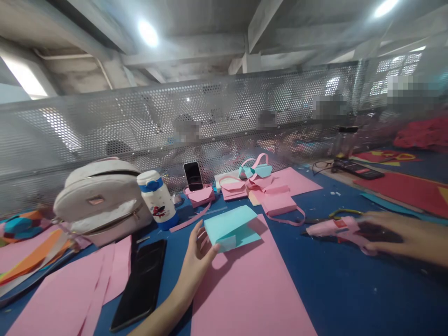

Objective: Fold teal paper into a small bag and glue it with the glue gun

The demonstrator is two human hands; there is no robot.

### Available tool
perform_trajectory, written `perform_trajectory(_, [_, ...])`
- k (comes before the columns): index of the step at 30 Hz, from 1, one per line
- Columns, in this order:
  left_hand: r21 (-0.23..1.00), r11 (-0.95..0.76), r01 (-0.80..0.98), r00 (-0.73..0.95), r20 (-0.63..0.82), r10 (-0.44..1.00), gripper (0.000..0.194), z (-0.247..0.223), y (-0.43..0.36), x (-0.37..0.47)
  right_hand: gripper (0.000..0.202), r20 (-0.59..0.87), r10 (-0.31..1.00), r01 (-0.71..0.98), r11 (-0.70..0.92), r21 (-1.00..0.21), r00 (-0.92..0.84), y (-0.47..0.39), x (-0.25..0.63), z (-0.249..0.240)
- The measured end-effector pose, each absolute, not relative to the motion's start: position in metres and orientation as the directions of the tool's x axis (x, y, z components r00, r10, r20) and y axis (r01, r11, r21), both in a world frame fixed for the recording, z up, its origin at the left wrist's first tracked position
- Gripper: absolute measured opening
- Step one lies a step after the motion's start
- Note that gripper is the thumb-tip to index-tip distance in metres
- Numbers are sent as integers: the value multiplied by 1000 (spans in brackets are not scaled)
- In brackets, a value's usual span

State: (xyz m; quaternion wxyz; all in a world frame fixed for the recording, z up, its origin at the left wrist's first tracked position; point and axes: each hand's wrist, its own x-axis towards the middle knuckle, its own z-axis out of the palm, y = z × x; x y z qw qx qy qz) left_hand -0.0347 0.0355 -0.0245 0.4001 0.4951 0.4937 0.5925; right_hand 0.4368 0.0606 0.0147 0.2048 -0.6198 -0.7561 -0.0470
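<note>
Folded turquoise paper is pinched at its left end by the left hand, apparently keeping the fold open over the pink sheet; rightward, the right hand grasps a pink glue gun, nozzle apart from the paper.

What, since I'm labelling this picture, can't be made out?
Head view:
Blue paper: inside mostly hidden by top flap.
Pink sheet beneath: near end cut off by bottom edge.
Right hand at the glue gun: blurred, grip unclear.
Details beyond the mesh: obscured by it.
</note>
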Motion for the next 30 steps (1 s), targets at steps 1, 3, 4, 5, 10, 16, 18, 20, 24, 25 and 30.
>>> perform_trajectory(1, [981,-193,13,-189,192,963,93,-25,36,-35,54,273,934,942,284,-178,-230,58,443,21])
perform_trajectory(3, [981,-192,9,-184,191,964,93,-25,35,-34,53,345,910,952,284,-116,-229,49,443,39])
perform_trajectory(4, [981,-192,8,-180,190,965,93,-24,35,-34,50,420,872,945,315,-85,-253,42,434,50])
perform_trajectory(5, [981,-193,6,-176,191,966,93,-24,35,-34,47,520,808,930,361,-67,-277,35,420,60])
perform_trajectory(10, [983,-185,-2,-165,182,969,93,-21,32,-32,23,694,507,663,747,-57,-512,13,312,82])
perform_trajectory(16, [983,-186,-12,-144,182,973,95,-21,31,-32,36,644,355,410,910,-70,-678,50,231,49])
perform_trajectory(18, [982,-191,-11,-139,188,972,96,-22,31,-33,34,660,375,374,915,-150,-651,63,217,39])
perform_trajectory(20, [982,-189,-10,-132,186,974,97,-25,32,-35,29,681,423,364,900,-240,-598,73,207,32])
perform_trajectory(24, [985,-169,-16,-119,166,979,93,-31,34,-41,19,723,473,326,879,-348,-504,81,200,21])
perform_trajectory(25, [986,-166,-20,-121,163,979,93,-32,35,-42,18,734,478,312,877,-365,-483,81,200,19])
perform_trajectory(30, [987,-149,-60,-106,142,984,89,-36,32,-39,14,754,488,233,873,-429,-440,75,206,13])
